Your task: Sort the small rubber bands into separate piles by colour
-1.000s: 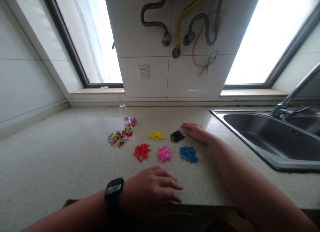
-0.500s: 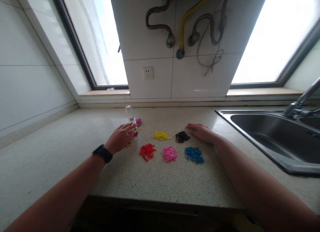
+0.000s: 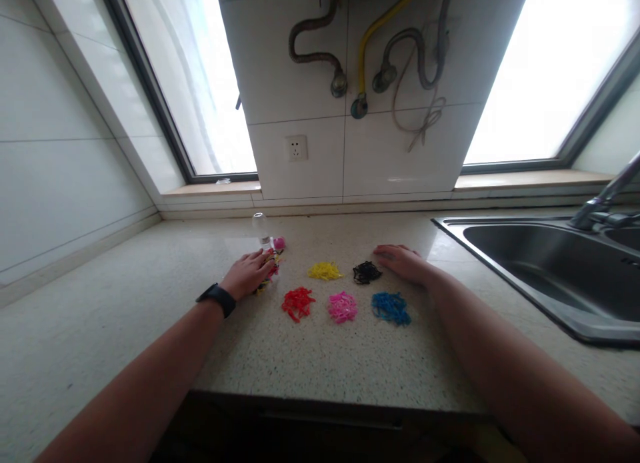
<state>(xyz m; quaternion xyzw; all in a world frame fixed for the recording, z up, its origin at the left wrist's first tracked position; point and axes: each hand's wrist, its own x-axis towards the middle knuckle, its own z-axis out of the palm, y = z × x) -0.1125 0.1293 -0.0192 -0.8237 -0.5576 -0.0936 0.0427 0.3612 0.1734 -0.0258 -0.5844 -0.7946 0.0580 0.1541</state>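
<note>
Head view: left hand [image 3: 249, 274] over the mixed pile [image 3: 273, 270], its grip hidden from sight; right hand [image 3: 401, 262] palm-down on the surface [image 3: 300, 363], grip empty, beside the black pile [image 3: 367, 272]; yellow [image 3: 325, 270], red [image 3: 298, 304], pink [image 3: 343, 306] and blue piles [image 3: 391, 308] nearby.

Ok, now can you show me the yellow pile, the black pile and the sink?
Yellow pile [image 3: 325, 271]: head view, its middle.
Black pile [image 3: 367, 272]: head view, its middle.
Sink [image 3: 525, 260]: head view, inner basin wall.
</note>
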